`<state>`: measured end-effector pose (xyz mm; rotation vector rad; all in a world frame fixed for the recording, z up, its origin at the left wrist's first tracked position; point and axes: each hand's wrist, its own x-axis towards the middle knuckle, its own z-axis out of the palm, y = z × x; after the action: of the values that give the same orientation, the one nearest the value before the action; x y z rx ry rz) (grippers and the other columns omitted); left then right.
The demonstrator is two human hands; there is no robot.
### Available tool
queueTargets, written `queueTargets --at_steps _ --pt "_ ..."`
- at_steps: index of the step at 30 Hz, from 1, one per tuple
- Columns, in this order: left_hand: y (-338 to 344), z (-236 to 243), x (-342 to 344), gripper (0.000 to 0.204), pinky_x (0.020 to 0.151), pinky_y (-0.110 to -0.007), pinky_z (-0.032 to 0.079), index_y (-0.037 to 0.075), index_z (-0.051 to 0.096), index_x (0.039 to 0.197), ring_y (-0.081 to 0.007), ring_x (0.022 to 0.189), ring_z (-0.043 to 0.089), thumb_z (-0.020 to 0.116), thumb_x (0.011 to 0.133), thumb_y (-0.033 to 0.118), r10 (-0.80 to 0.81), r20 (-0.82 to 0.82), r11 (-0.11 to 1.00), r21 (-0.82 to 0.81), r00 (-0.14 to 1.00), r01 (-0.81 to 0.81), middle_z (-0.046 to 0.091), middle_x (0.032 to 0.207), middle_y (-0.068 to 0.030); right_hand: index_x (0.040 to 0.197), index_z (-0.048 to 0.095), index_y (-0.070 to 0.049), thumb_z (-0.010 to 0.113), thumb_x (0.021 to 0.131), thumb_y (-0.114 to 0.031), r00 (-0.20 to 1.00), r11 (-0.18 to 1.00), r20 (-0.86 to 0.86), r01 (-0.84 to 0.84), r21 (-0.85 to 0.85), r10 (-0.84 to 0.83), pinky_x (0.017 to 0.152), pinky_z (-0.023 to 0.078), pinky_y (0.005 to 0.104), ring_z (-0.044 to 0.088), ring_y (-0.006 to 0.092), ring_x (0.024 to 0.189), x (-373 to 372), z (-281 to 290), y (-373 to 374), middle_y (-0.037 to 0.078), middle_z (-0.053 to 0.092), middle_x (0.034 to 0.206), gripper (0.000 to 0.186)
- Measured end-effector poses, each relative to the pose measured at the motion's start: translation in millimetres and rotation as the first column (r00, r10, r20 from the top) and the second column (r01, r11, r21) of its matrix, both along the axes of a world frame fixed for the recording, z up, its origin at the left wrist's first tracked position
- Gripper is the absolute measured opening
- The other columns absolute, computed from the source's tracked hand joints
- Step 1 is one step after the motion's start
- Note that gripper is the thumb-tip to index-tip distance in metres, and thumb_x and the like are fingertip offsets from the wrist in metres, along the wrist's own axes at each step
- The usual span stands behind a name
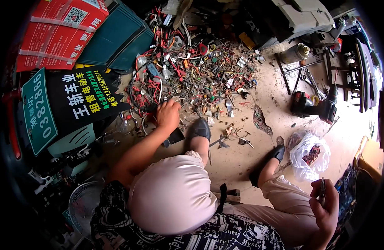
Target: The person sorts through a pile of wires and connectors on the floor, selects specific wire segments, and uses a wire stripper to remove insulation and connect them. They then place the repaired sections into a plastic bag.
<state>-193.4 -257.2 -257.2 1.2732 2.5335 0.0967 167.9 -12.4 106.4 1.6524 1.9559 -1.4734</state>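
A wide heap of scrap wires [179, 75], connectors and small parts covers the floor ahead of me. At its near edge my left hand [169, 113] reaches down with bent fingers, beside a black cable and pale wires. The fingertips sink among the scraps, and whatever they pinch is hidden. Well off to the right, my right hand [325, 204] is raised above my knee. Its fingers close round a slim dark metal tool [322, 191], which points upward; its exact kind does not show.
A white plastic bag [310, 156] with reddish scraps stands near my right foot. Beyond it lie a cordless drill [315, 104], wrenches [312, 81] and a spray can [295, 54]. Left are a red box [60, 35], a teal case [117, 39] and a green plate [40, 110].
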Motion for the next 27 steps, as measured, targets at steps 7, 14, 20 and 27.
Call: queueTargets --at_steps 7,14,20,27 --pt "66 -12 -4 0.059 0.099 -0.044 0.041 0.008 0.045 0.132 -0.0381 0.121 0.046 0.063 0.076 0.010 0.200 0.037 0.962 0.184 0.979 -0.203 0.042 0.137 -0.0167 0.098 0.058 0.000 0.063 0.070 -0.008 0.984 0.991 0.138 -0.118 0.062 0.109 0.066 0.039 0.0240 0.047 0.0094 0.071 -12 6 0 0.001 0.052 0.076 0.030" --pt "79 4 48 0.033 0.083 -0.041 0.050 0.016 0.063 0.112 -0.0318 0.105 0.056 0.061 0.080 0.008 -0.128 0.391 0.960 0.279 0.911 0.015 0.054 0.118 -0.0077 0.097 0.059 0.000 0.064 0.069 -0.009 0.986 0.987 0.119 -0.132 0.090 0.121 0.066 0.041 0.0249 0.050 0.0098 0.072 -12 0 -2 0.001 0.054 0.075 0.030" --pt "106 -1 10 0.035 0.089 -0.038 0.048 0.010 0.060 0.116 -0.0307 0.105 0.058 0.059 0.082 0.004 -0.068 0.282 0.939 0.343 0.957 -0.034 0.057 0.117 -0.0108 0.102 0.055 0.001 0.063 0.066 -0.010 0.999 0.997 0.045 0.030 -0.076 -0.026 0.069 0.041 0.0242 0.052 0.0110 0.076 -12 -3 1 0.003 0.055 0.081 0.039" --pt "162 -6 -33 0.065 0.107 -0.045 0.036 0.012 0.044 0.138 -0.0396 0.127 0.040 0.066 0.077 0.008 -0.052 0.131 0.939 0.345 0.990 0.004 0.034 0.145 -0.0166 0.098 0.054 0.000 0.061 0.060 -0.016 0.997 0.982 0.031 0.081 -0.168 -0.077 0.071 0.040 0.0230 0.051 0.0104 0.078 -18 2 14 0.003 0.056 0.081 0.043"
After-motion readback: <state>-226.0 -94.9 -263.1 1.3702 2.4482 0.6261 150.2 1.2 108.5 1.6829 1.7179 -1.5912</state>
